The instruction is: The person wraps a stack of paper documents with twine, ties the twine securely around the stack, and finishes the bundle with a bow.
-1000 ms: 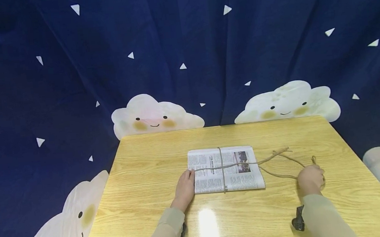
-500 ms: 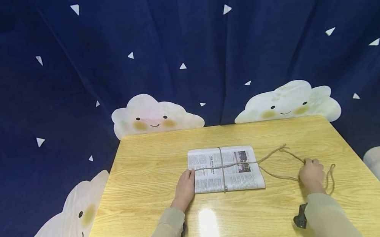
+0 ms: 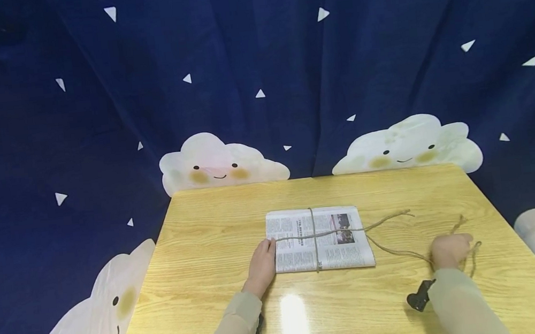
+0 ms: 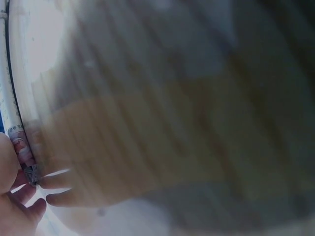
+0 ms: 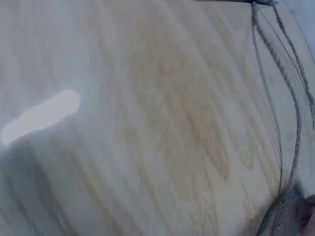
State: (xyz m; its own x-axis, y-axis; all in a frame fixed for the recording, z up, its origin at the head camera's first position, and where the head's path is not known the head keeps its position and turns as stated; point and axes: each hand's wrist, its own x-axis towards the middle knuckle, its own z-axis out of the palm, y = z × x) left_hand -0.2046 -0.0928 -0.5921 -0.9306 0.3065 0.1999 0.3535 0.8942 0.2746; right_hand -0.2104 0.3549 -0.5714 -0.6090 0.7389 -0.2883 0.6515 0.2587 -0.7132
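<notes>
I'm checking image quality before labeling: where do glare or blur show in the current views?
Head view: bright glare patch on the wooden table, print on the newspaper too small to read; left wrist view: dim and blurred, apparently mirroring the left hand; right wrist view: glare streak at left, rope fairly distinct.

Folded newspaper [image 3: 328, 247], white with small dark print, lies flat in lower middle of head view. Thin brown string [image 3: 315, 235] crosses over it both ways, strands trailing right, toward lower right of frame.
</notes>
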